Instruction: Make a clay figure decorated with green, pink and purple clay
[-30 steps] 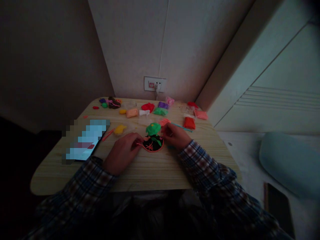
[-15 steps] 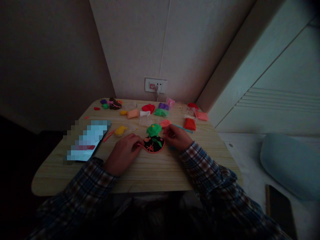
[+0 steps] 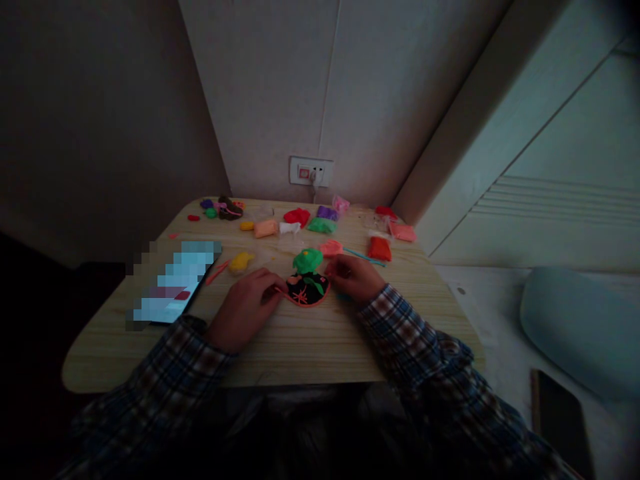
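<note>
A black clay disc [image 3: 314, 297] lies flat on the table, decorated with green leaf shapes and thin pink lines. A pink clay strip [image 3: 307, 305] curves along its near edge. At the disc's left side, my left hand [image 3: 246, 305] is closed, its fingertips pinching the strip's left end. My right hand [image 3: 357, 277] sits at the disc's right edge with bent fingers pressed together by the strip's other end; whatever lies between those fingertips is hidden. A green clay lump [image 3: 307, 260] with a small yellow dot adjoins the disc's far edge.
A phone [image 3: 175, 287] with a lit screen lies at the left of the wooden table [image 3: 280, 360]. Pink strips [image 3: 217, 272] and yellow clay [image 3: 241, 261] are beside it. Several clay packets, including a red one [image 3: 380, 249], and a blue stick [image 3: 365, 257] lie farther back.
My right hand has shifted slightly down towards the disc's right edge. My left hand stays almost still at the strip's left end, and the disc has not visibly moved.
</note>
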`<action>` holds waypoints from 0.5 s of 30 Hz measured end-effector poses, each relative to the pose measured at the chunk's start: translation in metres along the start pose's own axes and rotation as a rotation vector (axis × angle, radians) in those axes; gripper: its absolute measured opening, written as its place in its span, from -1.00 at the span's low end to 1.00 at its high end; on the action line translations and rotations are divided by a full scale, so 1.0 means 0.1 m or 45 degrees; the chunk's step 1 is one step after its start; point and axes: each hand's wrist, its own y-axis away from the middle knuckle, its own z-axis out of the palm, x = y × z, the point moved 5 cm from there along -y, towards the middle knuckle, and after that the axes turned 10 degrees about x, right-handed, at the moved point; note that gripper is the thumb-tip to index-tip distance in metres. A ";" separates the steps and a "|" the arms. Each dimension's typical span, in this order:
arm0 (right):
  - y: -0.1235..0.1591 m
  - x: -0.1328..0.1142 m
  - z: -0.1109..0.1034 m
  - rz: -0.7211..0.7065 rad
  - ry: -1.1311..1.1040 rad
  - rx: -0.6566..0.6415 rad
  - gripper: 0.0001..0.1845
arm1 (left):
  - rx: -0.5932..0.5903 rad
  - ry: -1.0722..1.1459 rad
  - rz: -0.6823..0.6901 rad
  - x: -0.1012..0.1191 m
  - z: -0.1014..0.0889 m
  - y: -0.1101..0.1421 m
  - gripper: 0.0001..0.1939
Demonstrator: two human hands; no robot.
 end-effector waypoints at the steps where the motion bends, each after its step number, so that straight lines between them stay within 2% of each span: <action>1: 0.00 0.00 0.00 -0.004 -0.004 0.002 -0.90 | -0.004 0.004 -0.001 0.00 0.00 0.00 -0.84; 10: 0.01 0.06 0.00 0.029 -0.096 -0.020 -0.91 | -0.008 0.028 -0.003 -0.01 -0.03 0.02 -0.86; 15: 0.10 0.09 -0.03 0.058 -0.239 -0.149 -0.94 | -0.161 0.146 0.056 0.03 -0.04 0.10 -0.87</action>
